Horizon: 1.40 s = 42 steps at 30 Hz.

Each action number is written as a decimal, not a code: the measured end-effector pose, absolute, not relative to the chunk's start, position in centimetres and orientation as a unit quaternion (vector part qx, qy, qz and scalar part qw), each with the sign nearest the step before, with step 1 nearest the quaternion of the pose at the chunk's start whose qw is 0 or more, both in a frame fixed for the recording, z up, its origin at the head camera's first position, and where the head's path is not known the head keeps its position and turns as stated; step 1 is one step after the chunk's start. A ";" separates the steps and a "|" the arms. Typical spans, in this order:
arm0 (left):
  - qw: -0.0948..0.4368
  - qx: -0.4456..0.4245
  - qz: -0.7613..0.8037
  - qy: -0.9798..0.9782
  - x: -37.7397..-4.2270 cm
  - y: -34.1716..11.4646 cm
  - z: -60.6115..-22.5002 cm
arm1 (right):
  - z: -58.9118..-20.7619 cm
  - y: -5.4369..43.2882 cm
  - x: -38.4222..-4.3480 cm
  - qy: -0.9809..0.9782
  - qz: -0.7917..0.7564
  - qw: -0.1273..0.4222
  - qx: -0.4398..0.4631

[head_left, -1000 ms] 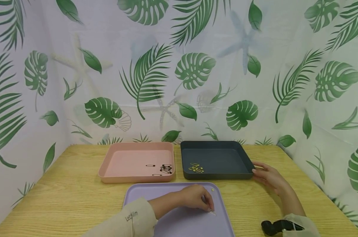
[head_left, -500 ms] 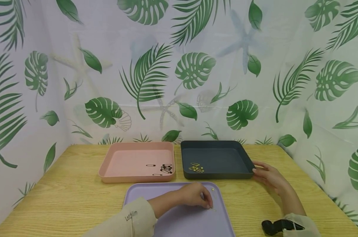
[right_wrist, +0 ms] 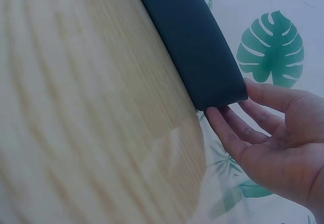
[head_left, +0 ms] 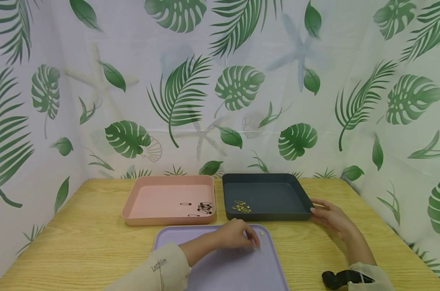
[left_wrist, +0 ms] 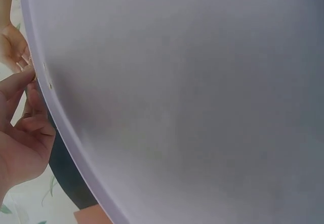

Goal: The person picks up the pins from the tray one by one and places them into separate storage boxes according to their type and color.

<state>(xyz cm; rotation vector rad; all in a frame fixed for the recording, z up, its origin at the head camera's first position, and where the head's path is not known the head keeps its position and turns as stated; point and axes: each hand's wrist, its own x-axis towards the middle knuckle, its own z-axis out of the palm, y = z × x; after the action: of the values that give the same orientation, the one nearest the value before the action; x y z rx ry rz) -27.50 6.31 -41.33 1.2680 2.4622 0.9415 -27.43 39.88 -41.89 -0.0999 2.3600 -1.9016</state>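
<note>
My left hand (head_left: 238, 234) is over the right part of the lavender tray (head_left: 241, 273). Its thumb and index finger pinch a small pale-gold safety pin (head_left: 257, 248), partly covered and blurred. Another tiny gold pin (head_left: 262, 233) lies in the tray's far right corner. My right hand (head_left: 330, 218) touches the near right corner of the dark tray (head_left: 268, 217); in the right wrist view its fairly straight fingers (right_wrist: 228, 133) rest against that end. Several gold safety pins (head_left: 242, 207) lie in the dark tray's near left corner.
Left of the dark tray stands a pink tray (head_left: 169, 221) with several black safety pins (head_left: 205, 208), mostly heaped in its near right corner. All trays stand on a wooden table (head_left: 78, 242). A leaf-printed cloth (head_left: 190, 153) hangs behind. A black strap (head_left: 345, 278) circles the right wrist.
My left hand has lifted off the lavender tray's floor and moved slightly away from me and left, with the pin pinched in its fingertips. My right hand has stayed at the dark tray.
</note>
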 end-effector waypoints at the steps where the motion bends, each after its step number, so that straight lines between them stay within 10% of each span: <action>1: 0.107 0.426 0.322 0.839 -27.6 6.2 -41.2 | -41.9 39.9 -27.4 0.777 -0.626 0.054 -0.033; 42: 0.053 0.274 0.403 0.872 -34.3 5.1 -39.0 | -41.9 40.1 -27.5 0.770 -0.635 0.056 -0.040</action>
<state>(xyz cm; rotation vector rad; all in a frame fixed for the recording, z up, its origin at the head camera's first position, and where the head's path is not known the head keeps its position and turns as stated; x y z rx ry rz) -34.27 5.14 -39.05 0.8313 2.6497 1.2253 -27.47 40.12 -41.90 -0.1216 2.3352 -1.9252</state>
